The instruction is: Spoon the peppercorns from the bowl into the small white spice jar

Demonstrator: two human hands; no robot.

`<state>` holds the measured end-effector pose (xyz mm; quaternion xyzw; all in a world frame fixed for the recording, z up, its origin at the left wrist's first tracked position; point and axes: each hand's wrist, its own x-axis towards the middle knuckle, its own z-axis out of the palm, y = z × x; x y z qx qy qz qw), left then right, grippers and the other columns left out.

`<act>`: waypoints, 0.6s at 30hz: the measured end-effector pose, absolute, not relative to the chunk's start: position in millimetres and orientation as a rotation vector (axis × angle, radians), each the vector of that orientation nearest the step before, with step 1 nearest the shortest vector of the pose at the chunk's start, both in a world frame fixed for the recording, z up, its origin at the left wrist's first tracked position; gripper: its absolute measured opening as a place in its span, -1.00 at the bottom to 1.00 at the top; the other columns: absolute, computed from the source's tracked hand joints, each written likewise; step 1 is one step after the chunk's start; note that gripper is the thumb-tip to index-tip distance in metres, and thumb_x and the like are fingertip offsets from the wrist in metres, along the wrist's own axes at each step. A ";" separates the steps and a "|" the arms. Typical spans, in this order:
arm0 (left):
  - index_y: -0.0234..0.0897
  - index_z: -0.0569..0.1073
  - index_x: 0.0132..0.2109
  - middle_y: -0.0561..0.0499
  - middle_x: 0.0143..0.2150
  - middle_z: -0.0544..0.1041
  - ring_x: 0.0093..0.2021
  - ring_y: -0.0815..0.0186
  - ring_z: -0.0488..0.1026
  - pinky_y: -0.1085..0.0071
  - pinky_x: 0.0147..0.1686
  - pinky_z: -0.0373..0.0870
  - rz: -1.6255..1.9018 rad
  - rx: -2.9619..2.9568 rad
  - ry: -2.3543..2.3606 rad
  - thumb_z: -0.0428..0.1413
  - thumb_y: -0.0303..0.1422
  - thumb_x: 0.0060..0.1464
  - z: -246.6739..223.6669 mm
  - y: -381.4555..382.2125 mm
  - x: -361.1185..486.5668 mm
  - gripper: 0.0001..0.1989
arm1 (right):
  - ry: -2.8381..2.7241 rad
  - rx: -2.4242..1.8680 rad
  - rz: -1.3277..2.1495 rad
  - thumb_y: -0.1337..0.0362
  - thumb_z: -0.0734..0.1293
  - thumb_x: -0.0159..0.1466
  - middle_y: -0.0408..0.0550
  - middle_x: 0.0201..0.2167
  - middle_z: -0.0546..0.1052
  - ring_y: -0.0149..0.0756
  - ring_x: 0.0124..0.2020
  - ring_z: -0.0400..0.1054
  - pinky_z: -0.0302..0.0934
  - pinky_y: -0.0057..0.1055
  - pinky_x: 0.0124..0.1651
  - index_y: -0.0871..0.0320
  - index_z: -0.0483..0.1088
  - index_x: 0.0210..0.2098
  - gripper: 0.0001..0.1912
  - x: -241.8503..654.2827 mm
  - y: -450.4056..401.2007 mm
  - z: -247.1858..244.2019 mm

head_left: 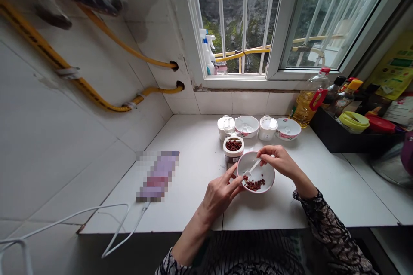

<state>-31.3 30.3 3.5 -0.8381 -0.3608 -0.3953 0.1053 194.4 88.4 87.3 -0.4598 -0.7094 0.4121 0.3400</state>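
My left hand (223, 189) grips the left rim of a white bowl (269, 176) with a pink edge. Small reddish-brown dried bits, looking like peppercorns (254, 184), lie in the bottom of the bowl. My right hand (278, 160) pinches the handle of a small white plastic spoon (253, 169), its scoop low inside the bowl near the left wall, with a few bits at it. Just behind the bowl stands an uncovered spice jar (233, 148) full of the same dark red bits.
Behind are two white lidded jars (267, 128), (222, 128) and two flowered bowls (288, 129), (247, 126). An oil bottle (306, 103) and a black box (335, 131) of condiments stand right. A blurred purple object (158, 176) lies left, near a white wire rack (116, 227).
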 end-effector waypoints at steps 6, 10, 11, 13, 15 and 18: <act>-0.29 0.47 -0.17 -0.27 0.13 0.49 -0.29 0.35 0.57 0.49 -0.35 0.48 -1.181 -2.478 -1.058 0.04 -0.33 0.31 3.8 30.5 -30.8 -0.85 | -1.616 -1.187 1.238 0.20 0.34 0.04 -0.11 -0.61 0.52 -0.34 -0.54 0.37 0.24 -0.39 -0.36 0.19 0.49 -0.46 -0.82 200.8 95.9 82.0; -0.27 0.46 -0.16 -0.25 0.13 0.49 -0.28 0.35 0.58 0.49 -0.35 0.49 -1.175 -2.480 -1.061 0.03 -0.34 0.31 3.5 30.7 -31.0 -0.86 | -1.544 -1.210 1.253 0.21 0.36 0.01 -0.12 -0.63 0.52 -0.36 -0.55 0.35 0.24 -0.39 -0.36 0.19 0.50 -0.48 -0.84 201.0 97.3 80.7; -0.27 0.46 -0.16 -0.25 0.13 0.49 -0.28 0.35 0.58 0.49 -0.36 0.49 -1.172 -2.481 -1.063 0.04 -0.34 0.31 3.4 30.8 -31.0 -0.86 | -1.532 -1.210 1.261 0.21 0.36 0.01 -0.12 -0.63 0.51 -0.36 -0.55 0.34 0.24 -0.38 -0.36 0.18 0.50 -0.48 -0.84 200.7 97.4 81.1; -0.27 0.46 -0.16 -0.25 0.13 0.49 -0.27 0.35 0.58 0.49 -0.35 0.50 -1.158 -2.478 -1.064 0.05 -0.33 0.30 3.3 30.9 -31.0 -0.87 | -1.505 -1.201 1.269 0.21 0.37 0.00 -0.12 -0.64 0.51 -0.36 -0.55 0.34 0.24 -0.38 -0.36 0.19 0.51 -0.48 -0.84 200.3 97.9 81.9; -0.27 0.46 -0.16 -0.26 0.13 0.50 -0.25 0.33 0.58 0.49 -0.35 0.50 -1.148 -2.463 -1.060 0.06 -0.31 0.29 3.1 31.0 -30.8 -0.86 | -1.470 -1.182 1.257 0.20 0.38 0.00 -0.12 -0.65 0.51 -0.36 -0.55 0.34 0.25 -0.37 -0.35 0.19 0.51 -0.47 -0.83 199.7 99.9 82.5; -0.28 0.45 -0.18 -0.28 0.12 0.50 -0.25 0.33 0.58 0.49 -0.34 0.50 -1.164 -2.444 -1.048 0.07 -0.30 0.29 2.2 31.4 -30.4 -0.85 | -1.415 -1.146 1.184 0.18 0.40 0.01 -0.11 -0.62 0.53 -0.34 -0.53 0.36 0.28 -0.35 -0.33 0.18 0.50 -0.45 -0.81 197.3 106.0 82.6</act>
